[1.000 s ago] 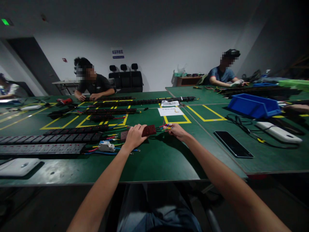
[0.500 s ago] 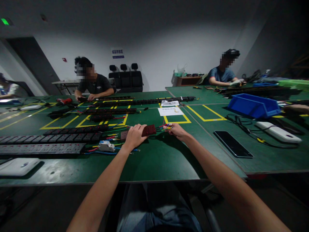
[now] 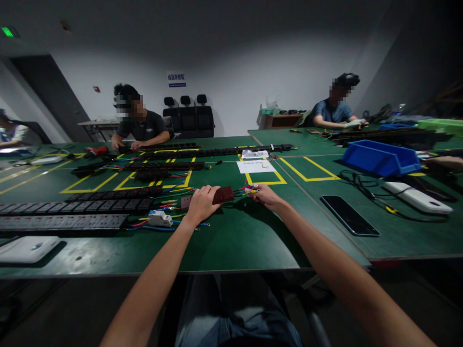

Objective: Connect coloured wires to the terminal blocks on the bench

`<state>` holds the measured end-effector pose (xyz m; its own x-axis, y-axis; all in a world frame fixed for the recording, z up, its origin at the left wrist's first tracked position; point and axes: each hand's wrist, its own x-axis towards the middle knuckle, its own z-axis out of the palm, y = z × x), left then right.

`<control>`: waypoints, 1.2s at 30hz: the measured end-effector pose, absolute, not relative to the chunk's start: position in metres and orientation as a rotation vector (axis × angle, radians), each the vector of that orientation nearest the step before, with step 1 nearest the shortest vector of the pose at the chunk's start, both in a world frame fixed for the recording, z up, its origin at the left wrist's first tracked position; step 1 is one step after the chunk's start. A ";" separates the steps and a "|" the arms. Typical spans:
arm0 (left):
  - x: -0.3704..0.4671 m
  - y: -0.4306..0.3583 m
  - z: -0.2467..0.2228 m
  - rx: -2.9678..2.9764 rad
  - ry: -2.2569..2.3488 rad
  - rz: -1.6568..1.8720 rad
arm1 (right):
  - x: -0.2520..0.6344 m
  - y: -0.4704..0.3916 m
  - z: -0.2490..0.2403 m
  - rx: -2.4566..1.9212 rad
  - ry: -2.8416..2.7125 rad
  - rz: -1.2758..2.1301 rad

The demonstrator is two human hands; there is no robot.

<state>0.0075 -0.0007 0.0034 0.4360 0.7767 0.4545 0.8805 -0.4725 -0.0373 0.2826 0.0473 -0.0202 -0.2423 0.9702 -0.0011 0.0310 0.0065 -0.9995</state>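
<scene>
My left hand (image 3: pixel 203 203) is closed over a dark red socket strip (image 3: pixel 223 194), whose end shows to the right of my fingers. From that end run several coloured wires (image 3: pixel 239 192) with terminals. The fingers of my right hand (image 3: pixel 265 195) are pinched on these wires near their tips. Left of my left hand lie a grey and black socket strip (image 3: pixel 87 206) and a paler strip (image 3: pixel 65 222). A small white and blue breaker (image 3: pixel 159 218) with red, yellow and blue wires sits at the paler strip's right end.
Beyond my hands lie white papers (image 3: pixel 256 166) and more black strips (image 3: pixel 166 165). To the right are a black phone (image 3: pixel 349 215), a white power bank (image 3: pixel 417 197) with cables, and a blue bin (image 3: pixel 381 158). Another white device (image 3: pixel 29 249) lies front left. People sit across the table.
</scene>
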 end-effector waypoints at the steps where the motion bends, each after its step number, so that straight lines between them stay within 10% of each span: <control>1: 0.008 -0.001 0.004 -2.423 -1.435 -0.553 | 0.283 0.047 -0.020 -1.102 -1.415 1.371; 22: 0.017 0.009 0.050 -2.393 -1.253 -0.744 | 0.306 0.041 0.009 -0.690 -0.922 1.590; 36: -0.081 0.080 0.123 -2.419 -1.208 -0.003 | 0.301 0.048 -0.010 -1.003 -0.819 1.568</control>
